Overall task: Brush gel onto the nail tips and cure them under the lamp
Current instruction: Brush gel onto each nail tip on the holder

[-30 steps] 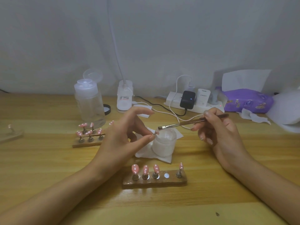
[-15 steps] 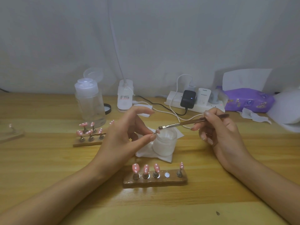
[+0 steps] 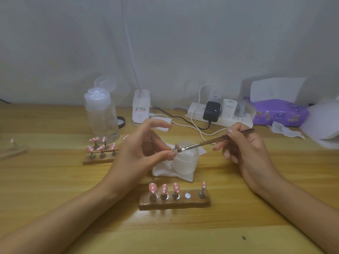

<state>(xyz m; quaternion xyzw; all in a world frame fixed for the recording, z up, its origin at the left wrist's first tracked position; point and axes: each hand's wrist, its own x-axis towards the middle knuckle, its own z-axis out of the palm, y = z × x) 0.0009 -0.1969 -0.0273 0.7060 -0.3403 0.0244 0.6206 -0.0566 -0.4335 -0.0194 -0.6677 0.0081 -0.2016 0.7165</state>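
My left hand (image 3: pixel 141 153) pinches a small nail tip on its metal stand (image 3: pixel 175 146) between thumb and fingertip, held over a frosted gel jar (image 3: pixel 187 162). My right hand (image 3: pixel 244 147) grips a thin brown brush (image 3: pixel 211 142), whose bristles touch the held tip. In front, a brown holder (image 3: pixel 174 202) carries three pink dotted tips on the left, one bare magnet slot, and one tip on the right. A second holder (image 3: pixel 100 158) with several pink tips sits at the left. The white lamp base (image 3: pixel 140 109) stands at the back.
A clear pump bottle (image 3: pixel 101 116) with its cap flipped up stands back left. A power strip (image 3: pixel 218 116) with chargers and cables lies at the back, beside a purple tissue pack (image 3: pixel 278 113). White wipes lie under the jar. Another stand (image 3: pixel 12 149) sits far left.
The brush tip has slid slightly along the held nail tip; both hands stay almost where they were.
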